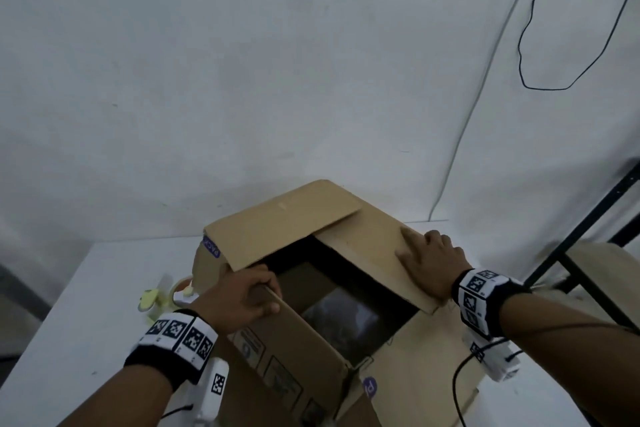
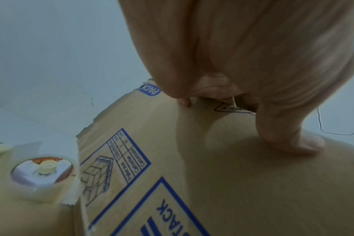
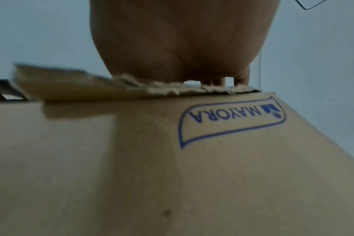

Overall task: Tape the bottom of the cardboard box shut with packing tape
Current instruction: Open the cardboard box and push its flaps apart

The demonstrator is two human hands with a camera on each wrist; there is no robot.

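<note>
A brown cardboard box (image 1: 433,347) stands on the white table with its upper flaps partly folded over a dark opening. My left hand (image 1: 249,295) grips the edge of the near flap (image 1: 298,350), fingers curled over it and thumb (image 2: 289,140) on its printed face. My right hand (image 1: 429,263) lies flat on the right flap (image 1: 374,246) and presses it down; the palm (image 3: 182,39) sits on its torn edge. The far flap (image 1: 284,229) leans over the opening. A roll of packing tape in its dispenser (image 1: 180,291) (image 2: 42,172) sits left of the box.
The white table (image 1: 86,305) butts against a white wall. A black metal frame and a chair (image 1: 588,253) stand at the right. A black cable (image 1: 460,385) trails from my right wrist across the table's near right part.
</note>
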